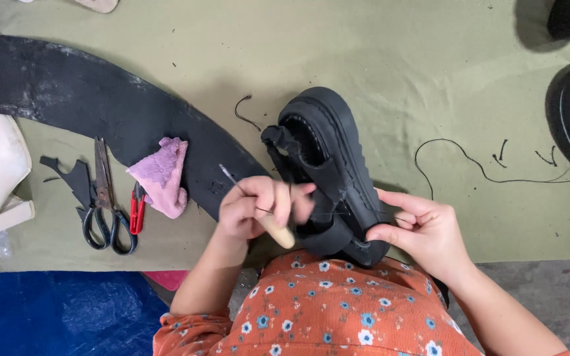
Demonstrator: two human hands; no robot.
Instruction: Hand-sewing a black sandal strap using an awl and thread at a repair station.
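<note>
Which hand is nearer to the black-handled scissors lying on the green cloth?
Left. The left hand, gripping a wooden-handled awl, is just right of the black-handled scissors. The right hand is on the far side of the black platform shoe, pinching its edge.

One sandal (328, 165), one scissors (105, 198), one snips (137, 209).

Scissors (105, 198), pink cloth (161, 175) (crumpled), thread (476, 165).

No packages, labels, signs or screens here.
</note>
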